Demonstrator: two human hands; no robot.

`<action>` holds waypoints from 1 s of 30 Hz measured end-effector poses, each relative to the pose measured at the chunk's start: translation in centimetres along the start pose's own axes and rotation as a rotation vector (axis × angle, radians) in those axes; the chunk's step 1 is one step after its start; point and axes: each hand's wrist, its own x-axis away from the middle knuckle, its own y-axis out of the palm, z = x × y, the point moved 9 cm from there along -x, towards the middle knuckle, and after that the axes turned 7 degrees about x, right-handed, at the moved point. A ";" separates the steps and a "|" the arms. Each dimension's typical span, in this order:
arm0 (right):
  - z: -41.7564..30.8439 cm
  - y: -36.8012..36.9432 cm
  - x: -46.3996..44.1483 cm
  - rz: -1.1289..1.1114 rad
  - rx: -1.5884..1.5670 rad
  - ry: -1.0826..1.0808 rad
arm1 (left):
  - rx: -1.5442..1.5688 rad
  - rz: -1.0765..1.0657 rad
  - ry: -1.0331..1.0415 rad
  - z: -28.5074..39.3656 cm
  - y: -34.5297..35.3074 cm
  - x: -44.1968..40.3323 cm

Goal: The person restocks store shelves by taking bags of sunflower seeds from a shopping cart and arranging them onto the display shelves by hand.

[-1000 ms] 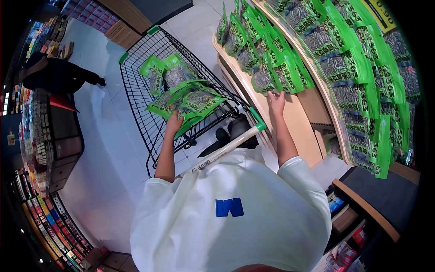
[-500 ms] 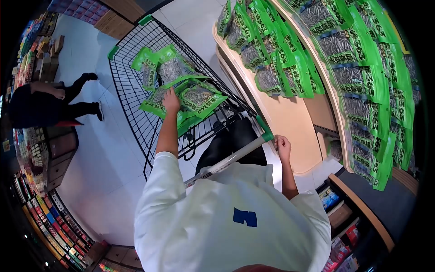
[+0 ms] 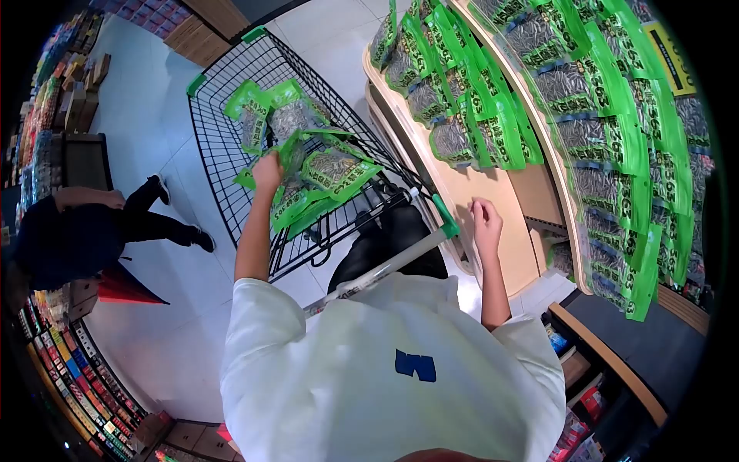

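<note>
In the head view my left hand point(image 3: 268, 171) is inside the wire shopping cart point(image 3: 213, 146), closed on the edge of a green bag of sunflower seeds point(image 3: 292, 156). That bag is tilted up, partly hidden by my fingers. More green seed bags point(image 3: 336, 166) lie around it in the cart, some overlapping. My right hand point(image 3: 486, 219) hovers over the low wooden shelf, just right of the cart's handle point(image 3: 396, 264). Its fingers are curled together, with nothing visible in them.
Rows of the same green bags point(image 3: 604, 146) fill the tiered wooden display point(image 3: 493, 223) to the right. At left a person in dark clothes point(image 3: 85, 231) walks on the tiled floor, near stocked shelves point(image 3: 77, 385). Cardboard boxes point(image 3: 188, 38) stand beyond the cart.
My left hand has moved left and drawn up the edge of a seed bag. My right hand has risen slightly over the shelf. The person at left has moved nearer.
</note>
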 end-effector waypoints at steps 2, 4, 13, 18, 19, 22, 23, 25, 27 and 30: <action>-7.1 0.3 -0.2 0.063 0.028 -0.237 | 0.058 0.073 -0.028 1.3 -6.3 1.9; -11.6 1.7 -0.1 0.065 0.039 -0.394 | 0.205 0.224 0.004 0.8 -10.6 3.4; -27.4 12.0 8.2 -0.179 0.242 -0.979 | 1.448 0.230 0.107 14.0 -26.0 13.3; -26.7 8.5 7.1 -0.021 0.103 -0.906 | 1.573 0.151 0.277 23.4 -25.8 17.0; -26.1 6.9 6.7 0.013 0.078 -0.873 | 1.567 0.123 0.327 24.7 -25.1 17.2; -23.4 2.2 5.8 0.070 0.028 -0.816 | 1.339 -0.022 0.571 29.7 -24.0 18.2; -22.0 0.6 5.4 0.044 0.015 -0.777 | 1.237 -0.018 0.710 31.5 -24.9 18.8; -18.0 -3.3 5.1 0.071 0.032 -0.473 | 0.974 0.014 0.780 31.9 -24.0 17.5; -11.1 -6.8 5.2 0.156 -0.186 -0.211 | 0.908 -0.055 0.568 28.9 -20.0 13.3; -5.6 -12.2 6.4 0.393 -0.149 -0.152 | 0.764 -0.042 0.325 21.1 -12.5 6.7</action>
